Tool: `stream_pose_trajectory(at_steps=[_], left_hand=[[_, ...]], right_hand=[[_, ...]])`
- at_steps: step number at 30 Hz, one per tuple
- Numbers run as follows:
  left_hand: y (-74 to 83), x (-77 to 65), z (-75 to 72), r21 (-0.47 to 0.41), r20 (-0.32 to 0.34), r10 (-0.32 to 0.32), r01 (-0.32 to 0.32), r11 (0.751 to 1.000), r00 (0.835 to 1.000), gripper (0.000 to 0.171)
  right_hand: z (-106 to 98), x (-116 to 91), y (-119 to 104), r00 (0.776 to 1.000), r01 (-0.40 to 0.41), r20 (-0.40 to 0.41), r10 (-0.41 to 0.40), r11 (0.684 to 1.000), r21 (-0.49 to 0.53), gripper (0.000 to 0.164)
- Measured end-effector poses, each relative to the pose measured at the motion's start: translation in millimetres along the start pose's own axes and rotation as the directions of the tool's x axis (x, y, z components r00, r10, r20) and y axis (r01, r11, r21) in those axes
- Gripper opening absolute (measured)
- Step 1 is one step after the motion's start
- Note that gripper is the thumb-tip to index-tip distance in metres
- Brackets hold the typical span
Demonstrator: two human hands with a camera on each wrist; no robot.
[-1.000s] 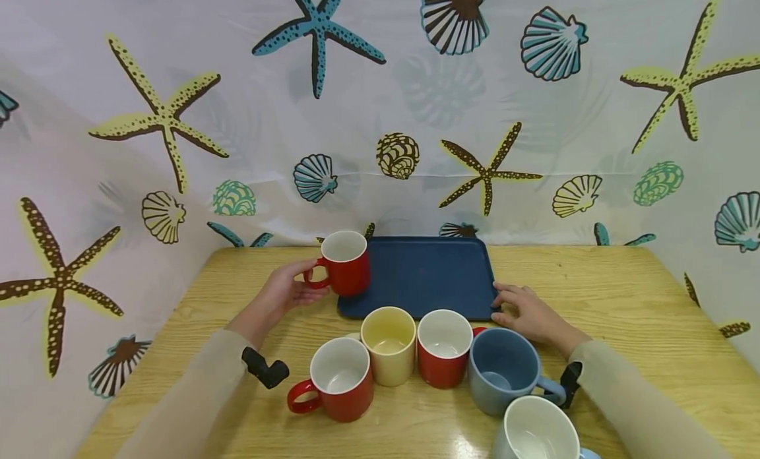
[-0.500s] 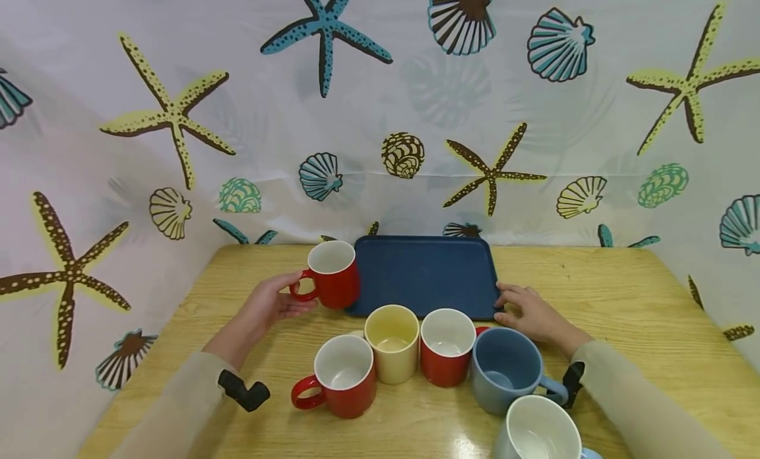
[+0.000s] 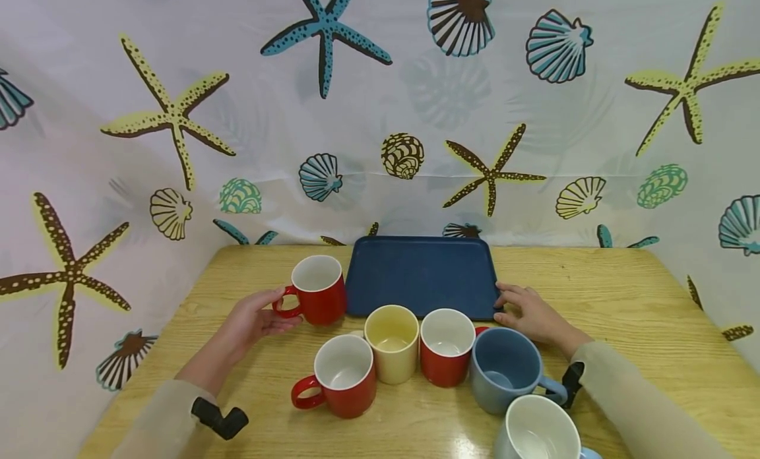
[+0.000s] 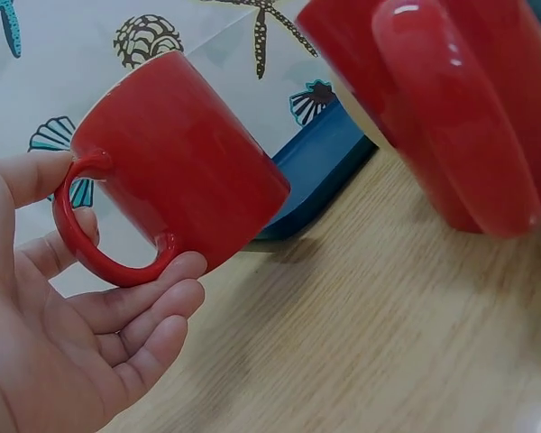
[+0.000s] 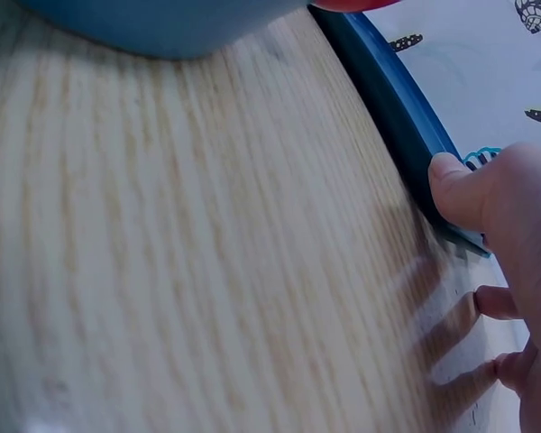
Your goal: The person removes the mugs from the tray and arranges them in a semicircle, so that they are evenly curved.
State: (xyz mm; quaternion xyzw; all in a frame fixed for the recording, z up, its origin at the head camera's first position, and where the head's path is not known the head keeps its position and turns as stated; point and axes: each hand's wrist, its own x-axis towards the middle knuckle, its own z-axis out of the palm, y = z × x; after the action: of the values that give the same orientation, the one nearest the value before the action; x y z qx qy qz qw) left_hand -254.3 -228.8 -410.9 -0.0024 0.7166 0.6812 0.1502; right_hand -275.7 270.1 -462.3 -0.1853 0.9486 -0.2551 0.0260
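Observation:
A red mug with a white inside is in my left hand, beside the front left corner of the navy tray. The left wrist view shows the thumb on top of the mug's handle, with the fingers curled beneath it and touching the mug's lower side. At the tray's right edge is my right hand. Its thumb touches the tray's near right corner in the right wrist view, while the other fingertips rest on the table.
In front of the tray stand a second red mug, a yellow mug, a third red mug, a blue mug and a pale mug. Behind the wooden table hangs a seashell-patterned cloth.
My left hand has carried the red mug left and toward me, from over the tray's left edge to beside its front left corner. My right hand has stayed at the tray's right edge.

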Motion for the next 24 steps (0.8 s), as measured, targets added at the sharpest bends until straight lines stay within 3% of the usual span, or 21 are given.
stream_pose_trajectory(at_steps=[9, 18, 24], left_hand=[[-2.6, -28.3, -6.1, -0.013, 0.020, 0.032, -0.032, 0.999, 0.999, 0.029], [-10.1, -60.6, -18.4, -0.043, 0.007, 0.060, -0.059, 0.997, 0.998, 0.029], [-15.3, -84.2, -27.7, -0.054, -0.009, 0.029, -0.029, 0.998, 1.000, 0.029]], right_hand=[[1.2, -1.5, 1.6, 1.000, 0.024, -0.020, -0.024, 1.000, -0.001, 0.027], [-1.7, -5.0, -3.2, 0.998, 0.065, -0.014, -0.067, 0.993, -0.099, 0.029], [-0.3, -4.2, -3.6, 0.997, 0.077, -0.019, -0.080, 0.989, -0.127, 0.030]])
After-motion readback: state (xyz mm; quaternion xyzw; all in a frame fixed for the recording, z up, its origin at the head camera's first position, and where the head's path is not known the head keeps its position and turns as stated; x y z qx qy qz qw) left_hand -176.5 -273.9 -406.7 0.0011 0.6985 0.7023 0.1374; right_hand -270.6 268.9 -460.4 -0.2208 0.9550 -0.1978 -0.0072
